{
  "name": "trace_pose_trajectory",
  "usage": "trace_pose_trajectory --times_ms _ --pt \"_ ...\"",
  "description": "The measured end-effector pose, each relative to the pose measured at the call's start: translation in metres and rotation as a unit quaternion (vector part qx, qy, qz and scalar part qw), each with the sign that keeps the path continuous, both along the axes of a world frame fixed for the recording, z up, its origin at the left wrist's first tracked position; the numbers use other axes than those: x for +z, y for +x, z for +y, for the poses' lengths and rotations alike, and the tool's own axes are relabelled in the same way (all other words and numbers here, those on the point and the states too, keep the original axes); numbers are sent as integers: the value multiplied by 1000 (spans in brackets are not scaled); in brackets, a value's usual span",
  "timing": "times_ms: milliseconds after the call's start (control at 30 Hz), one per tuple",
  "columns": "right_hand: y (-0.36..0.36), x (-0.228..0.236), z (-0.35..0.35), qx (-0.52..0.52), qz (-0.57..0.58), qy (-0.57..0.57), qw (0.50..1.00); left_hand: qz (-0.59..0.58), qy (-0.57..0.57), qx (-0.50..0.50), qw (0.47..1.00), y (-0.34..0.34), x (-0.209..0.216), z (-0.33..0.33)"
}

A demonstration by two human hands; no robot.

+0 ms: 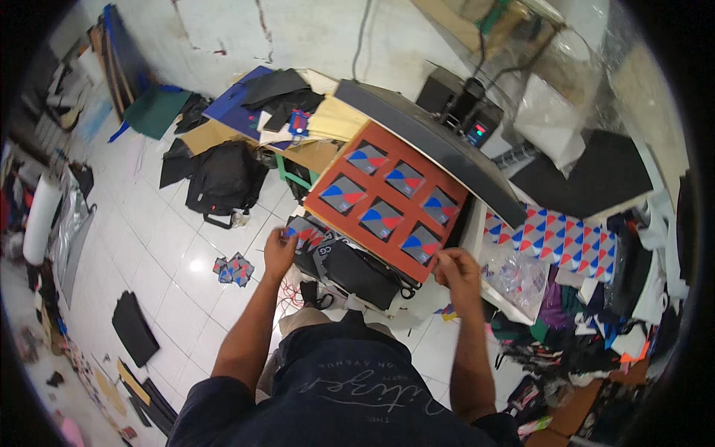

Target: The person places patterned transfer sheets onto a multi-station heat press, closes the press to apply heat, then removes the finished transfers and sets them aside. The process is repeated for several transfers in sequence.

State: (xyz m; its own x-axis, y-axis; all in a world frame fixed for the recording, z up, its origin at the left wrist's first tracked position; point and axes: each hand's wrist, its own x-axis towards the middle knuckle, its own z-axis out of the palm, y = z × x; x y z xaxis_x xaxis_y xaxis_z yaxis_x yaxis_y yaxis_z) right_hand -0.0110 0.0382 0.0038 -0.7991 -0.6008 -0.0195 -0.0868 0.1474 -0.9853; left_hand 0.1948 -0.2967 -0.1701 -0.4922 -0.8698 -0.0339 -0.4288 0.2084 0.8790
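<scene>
A flat heat press stands before me, with its dark upper plate [428, 141] swung up and aside. On its reddish-brown pad [354, 220] lie several dark square pieces [381, 219] with blue, red and grey prints, set out in rows. Left of the pad's near edge, my left hand [278, 255] is closed, pinching the edge of a printed piece [307, 232] above a dark bundle. At the pad's near right corner my right hand [459, 274] is closed, its fingertips together beside the corner piece [421, 243]. Whatever those fingertips hold is too small to make out.
A small pile of printed pieces [234, 270] lies on the white tiled floor. A black backpack [227, 177] rests farther left. Right of the press are a sheet of repeated red-blue prints [555, 242], clear plastic [514, 276] and heaped cloth scraps [573, 313]. A control box [477, 130] glows behind.
</scene>
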Motion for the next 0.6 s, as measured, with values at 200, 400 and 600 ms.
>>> trace_pose_trajectory --times_ms 200,400,600 --pt "14 -144 17 -119 -56 125 983 -124 -165 -62 976 -94 36 -40" --pt "-9 -148 19 -186 -18 213 959 -263 -163 -41 950 -127 35 -31" --pt "-30 -159 -8 -222 2 333 916 -271 -106 -53 955 -123 36 -46"
